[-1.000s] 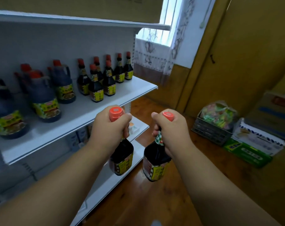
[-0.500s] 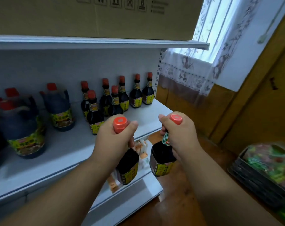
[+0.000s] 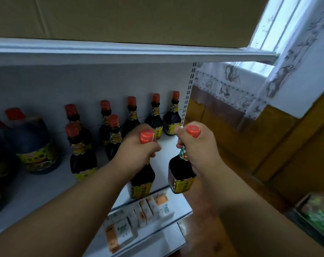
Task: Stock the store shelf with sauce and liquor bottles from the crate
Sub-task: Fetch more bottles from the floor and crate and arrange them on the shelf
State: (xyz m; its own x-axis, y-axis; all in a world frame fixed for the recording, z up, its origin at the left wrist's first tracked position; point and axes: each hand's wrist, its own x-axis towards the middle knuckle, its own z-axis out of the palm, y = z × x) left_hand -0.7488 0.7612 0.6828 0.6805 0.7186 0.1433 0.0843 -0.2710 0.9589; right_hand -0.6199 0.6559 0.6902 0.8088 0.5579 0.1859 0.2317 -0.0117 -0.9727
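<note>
While two dark glass sauce bottles with red caps, left [image 3: 141, 179] and right [image 3: 181, 178], are gripped by the necks in curled fingers of the left hand [image 3: 137, 151] and right hand [image 3: 196, 147], standing bottles [image 3: 171, 117] on the white metal shelf [image 3: 168, 143] risk being toppled.

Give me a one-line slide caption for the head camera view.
Left hand and right hand each hold a sauce bottle by the neck before the shelf of bottles.

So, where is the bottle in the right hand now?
In the head view, the bottle hangs right of centre from the right hand, just off the shelf end, beside the left hand's bottle.
</note>
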